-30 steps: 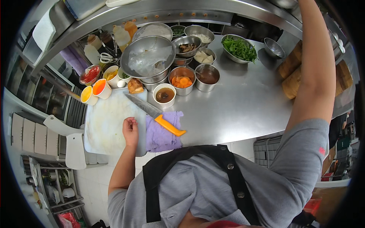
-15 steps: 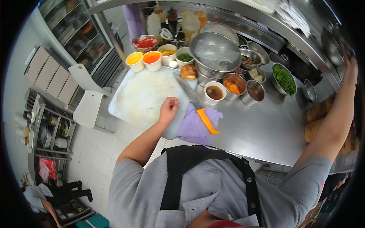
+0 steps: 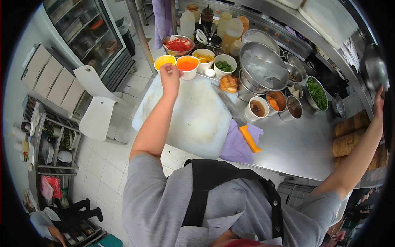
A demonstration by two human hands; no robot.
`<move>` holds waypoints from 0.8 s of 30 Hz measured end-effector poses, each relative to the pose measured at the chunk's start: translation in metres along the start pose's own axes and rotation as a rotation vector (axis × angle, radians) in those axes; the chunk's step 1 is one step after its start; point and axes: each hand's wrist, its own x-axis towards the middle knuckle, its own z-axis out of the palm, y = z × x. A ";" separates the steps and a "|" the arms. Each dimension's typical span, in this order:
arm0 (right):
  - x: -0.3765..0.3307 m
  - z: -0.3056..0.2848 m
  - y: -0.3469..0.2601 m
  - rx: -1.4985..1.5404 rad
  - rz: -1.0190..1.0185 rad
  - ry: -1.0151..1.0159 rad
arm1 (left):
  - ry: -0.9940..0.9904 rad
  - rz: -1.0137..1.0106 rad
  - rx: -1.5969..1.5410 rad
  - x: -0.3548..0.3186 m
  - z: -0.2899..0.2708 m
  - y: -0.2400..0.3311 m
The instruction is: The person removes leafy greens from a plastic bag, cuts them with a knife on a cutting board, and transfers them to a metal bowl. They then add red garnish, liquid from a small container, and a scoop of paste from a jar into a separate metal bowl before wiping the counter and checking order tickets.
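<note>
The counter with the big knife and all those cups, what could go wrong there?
The left hand is right by the yellow cup and the orange cup, so it might knock one and spill it. The knife has its handle over a crumpled purple cloth, so a tug there might make it slide. The right hand is up by a metal bowl, which could fall if bumped.

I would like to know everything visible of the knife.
The knife has a long, metallic-looking blade and an orange handle, probably plastic, with a hooked end. It lies slantwise, tip toward the upper left. The blade crosses the board's right edge; the handle rests on the purple cloth. Brown food sits near the tip; contact is unclear. Nobody holds it.
</note>
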 end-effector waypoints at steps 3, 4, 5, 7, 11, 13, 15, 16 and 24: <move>-0.057 -0.044 0.051 -0.181 0.138 -0.419 | 0.061 -0.058 0.002 0.056 -0.008 0.007; -0.089 -0.048 0.076 -0.273 0.200 -0.625 | 0.073 -0.138 -0.015 0.071 -0.007 0.010; -0.137 -0.020 0.148 -0.448 0.029 -0.498 | 0.077 -0.141 -0.010 0.084 -0.011 0.009; -0.221 -0.002 0.250 -0.711 -0.126 -0.243 | 0.067 -0.309 -0.069 0.107 0.001 0.007; -0.290 -0.020 0.392 -1.309 -0.007 -0.767 | 0.011 -0.349 -0.027 0.144 -0.006 -0.022; -0.310 -0.023 0.455 -1.476 -0.007 -1.014 | -0.011 -0.413 -0.072 0.150 -0.004 -0.022; -0.317 -0.046 0.493 -1.652 -0.237 -1.176 | -0.001 -0.372 -0.071 0.141 0.011 -0.011; -0.317 -0.061 0.504 -1.652 -0.240 -1.171 | 0.030 -0.332 -0.070 0.132 0.016 -0.004; -0.283 -0.034 0.514 -1.746 -0.312 -1.228 | -0.081 -0.111 -0.167 0.049 -0.011 0.047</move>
